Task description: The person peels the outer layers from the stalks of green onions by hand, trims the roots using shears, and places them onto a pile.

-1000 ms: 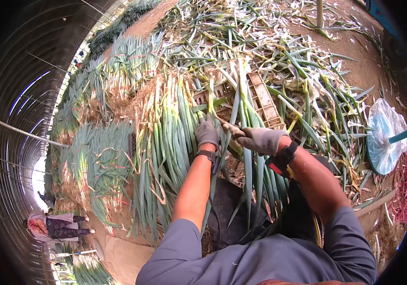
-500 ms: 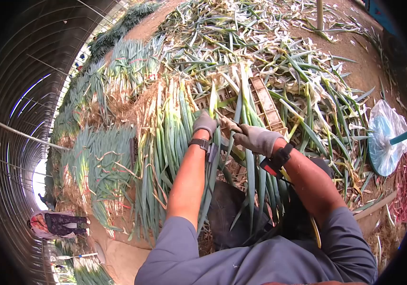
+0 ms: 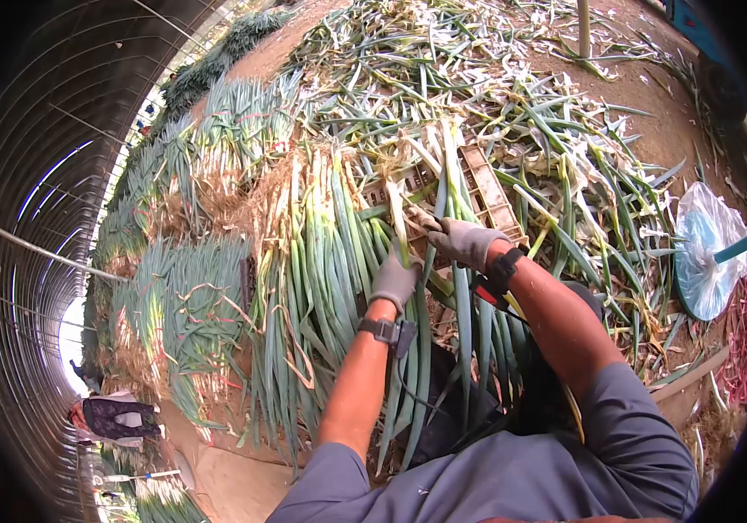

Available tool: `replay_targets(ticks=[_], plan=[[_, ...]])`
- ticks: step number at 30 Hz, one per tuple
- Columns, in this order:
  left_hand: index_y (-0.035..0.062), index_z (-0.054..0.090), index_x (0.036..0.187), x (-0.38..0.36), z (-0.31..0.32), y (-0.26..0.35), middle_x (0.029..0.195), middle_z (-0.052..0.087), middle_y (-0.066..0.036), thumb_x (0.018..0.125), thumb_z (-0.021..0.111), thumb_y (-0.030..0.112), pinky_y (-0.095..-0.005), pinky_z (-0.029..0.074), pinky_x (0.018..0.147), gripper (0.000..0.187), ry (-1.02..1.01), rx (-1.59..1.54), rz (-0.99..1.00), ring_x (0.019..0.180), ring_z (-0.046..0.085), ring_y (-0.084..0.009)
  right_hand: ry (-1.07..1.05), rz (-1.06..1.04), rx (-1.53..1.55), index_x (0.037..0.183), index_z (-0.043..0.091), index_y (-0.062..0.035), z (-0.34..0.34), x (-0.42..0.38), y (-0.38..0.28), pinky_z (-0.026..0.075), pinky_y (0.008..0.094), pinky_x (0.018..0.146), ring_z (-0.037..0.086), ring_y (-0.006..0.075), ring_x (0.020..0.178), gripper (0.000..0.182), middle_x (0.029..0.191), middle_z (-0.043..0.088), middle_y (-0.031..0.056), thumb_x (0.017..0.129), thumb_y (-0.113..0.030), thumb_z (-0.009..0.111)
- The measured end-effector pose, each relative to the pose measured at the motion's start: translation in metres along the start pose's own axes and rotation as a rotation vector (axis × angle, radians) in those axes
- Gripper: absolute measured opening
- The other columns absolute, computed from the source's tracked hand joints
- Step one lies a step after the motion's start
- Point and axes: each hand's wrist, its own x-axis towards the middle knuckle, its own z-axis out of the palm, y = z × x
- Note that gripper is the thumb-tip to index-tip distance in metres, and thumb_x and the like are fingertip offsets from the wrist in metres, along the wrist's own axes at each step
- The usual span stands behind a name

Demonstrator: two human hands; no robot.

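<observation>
My left hand point(image 3: 397, 279), in a grey work glove, is closed round a green onion point(image 3: 398, 218) whose pale root end points away from me. Just to its right, my right hand point(image 3: 471, 242), also gloved, has its fingers closed near that stalk. A pale brown strip shows at its fingertips, but I cannot make out what it is. Several long green onions point(image 3: 330, 218) lie side by side left of my left hand, roots away from me. More green onions point(image 3: 456, 196) pass beneath my right hand, over a beige plastic crate point(image 3: 488, 196).
Stripped leaves point(image 3: 478, 70) are heaped beyond the crate. Tied onion bundles point(image 3: 186, 296) stand at the left, with a person point(image 3: 121, 418) below them. At the right are a clear plastic bag point(image 3: 709, 253) with something blue, and red ties point(image 3: 746, 340). A post point(image 3: 584, 30) rises behind.
My left hand has moved toward me and slightly right, with an onion stalk now standing out beyond its fingers. My right hand has shifted slightly up and left.
</observation>
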Motion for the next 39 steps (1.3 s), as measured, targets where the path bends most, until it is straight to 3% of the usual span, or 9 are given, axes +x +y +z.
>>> replay_targets(ticks=[10, 16, 22, 23, 24, 25, 28, 33, 39], plan=[[0.0155, 0.058, 0.136, -0.034, 0.014, -0.017, 0.119, 0.070, -0.022, 0.090, 0.072, 0.044, -0.0450, 0.053, 0.095, 0.056, 0.068, -0.187, -0.077, 0.112, 0.067, -0.0428, 0.013, 0.023, -0.217, 0.125, 0.063, -0.0091, 0.034, 0.046, 0.021, 0.057, 0.0448, 0.077, 0.074, 0.0330, 0.081, 0.049, 0.095, 0.073, 0.0228, 0.101, -0.048, 0.047], [0.0148, 0.050, 0.149, -0.033, 0.017, -0.036, 0.119, 0.072, -0.022, 0.090, 0.073, 0.041, -0.0426, 0.054, 0.093, 0.069, 0.053, -0.316, 0.027, 0.111, 0.070, -0.0382, -0.034, -0.054, -0.141, 0.123, 0.063, -0.0028, 0.025, 0.029, 0.004, 0.054, 0.0461, 0.079, 0.071, 0.0394, 0.085, 0.054, 0.094, 0.072, 0.0237, 0.101, -0.050, 0.047], [-0.0033, 0.033, 0.159, -0.030, -0.027, -0.020, 0.134, 0.066, -0.013, 0.093, 0.072, 0.009, -0.0274, 0.053, 0.096, 0.077, -0.055, -0.775, 0.040, 0.112, 0.065, -0.0146, 0.045, -0.063, -0.088, 0.130, 0.060, -0.0005, 0.012, 0.011, 0.010, 0.053, 0.0448, 0.075, 0.068, 0.0350, 0.078, 0.057, 0.090, 0.070, 0.0203, 0.101, -0.049, 0.049], [-0.0040, 0.027, 0.160, -0.043, -0.048, 0.011, 0.141, 0.062, -0.017, 0.095, 0.071, 0.011, -0.0271, 0.050, 0.103, 0.080, -0.011, -0.687, 0.096, 0.119, 0.064, -0.0184, 0.074, -0.070, -0.117, 0.130, 0.060, -0.0008, 0.010, 0.012, 0.020, 0.053, 0.0448, 0.075, 0.067, 0.0343, 0.077, 0.057, 0.089, 0.070, 0.0200, 0.101, -0.048, 0.049], [0.0023, 0.028, 0.162, -0.038, -0.057, 0.010, 0.156, 0.049, -0.020, 0.091, 0.078, 0.039, -0.0366, 0.040, 0.117, 0.094, -0.105, -0.770, 0.125, 0.140, 0.051, -0.0255, 0.106, -0.079, -0.148, 0.131, 0.059, -0.0011, 0.006, 0.014, 0.028, 0.053, 0.0447, 0.075, 0.067, 0.0336, 0.076, 0.056, 0.089, 0.069, 0.0197, 0.101, -0.047, 0.048], [0.0031, 0.026, 0.162, -0.035, -0.071, 0.026, 0.159, 0.043, -0.022, 0.091, 0.077, 0.043, -0.0381, 0.037, 0.119, 0.097, -0.045, -0.675, 0.152, 0.144, 0.045, -0.0280, 0.060, -0.265, -0.077, 0.132, 0.058, -0.0020, 0.002, 0.015, 0.038, 0.053, 0.0452, 0.075, 0.067, 0.0332, 0.077, 0.053, 0.090, 0.070, 0.0194, 0.102, -0.044, 0.048], [0.0041, 0.024, 0.163, -0.023, -0.112, 0.081, 0.165, 0.030, -0.026, 0.091, 0.074, 0.049, -0.0408, 0.032, 0.123, 0.099, 0.037, -0.598, 0.178, 0.153, 0.032, -0.0338, -0.154, -0.023, -0.064, 0.131, 0.058, -0.0021, -0.022, -0.005, 0.033, 0.052, 0.0455, 0.077, 0.067, 0.0332, 0.079, 0.051, 0.091, 0.070, 0.0192, 0.101, -0.042, 0.048], [0.0004, 0.026, 0.161, 0.017, -0.136, 0.134, 0.143, 0.058, -0.024, 0.099, 0.069, 0.028, -0.0361, 0.053, 0.104, 0.081, 0.152, -0.536, 0.240, 0.121, 0.064, -0.0260, 0.079, 0.054, -0.215, 0.110, 0.063, -0.0009, -0.041, -0.028, 0.036, 0.054, 0.0439, 0.072, 0.067, 0.0282, 0.072, 0.051, 0.077, 0.064, 0.0133, 0.098, -0.048, 0.046], [0.0053, 0.059, 0.133, 0.081, 0.033, 0.078, 0.119, 0.069, -0.020, 0.097, 0.067, 0.033, -0.0382, 0.052, 0.098, 0.047, 0.022, -0.098, 0.098, 0.105, 0.068, -0.0298, -0.092, 0.138, 0.070, 0.119, 0.059, -0.0015, -0.072, -0.072, 0.055, 0.051, 0.0351, 0.056, 0.060, 0.0156, 0.065, 0.044, 0.081, 0.062, 0.0068, 0.102, -0.041, 0.049]])
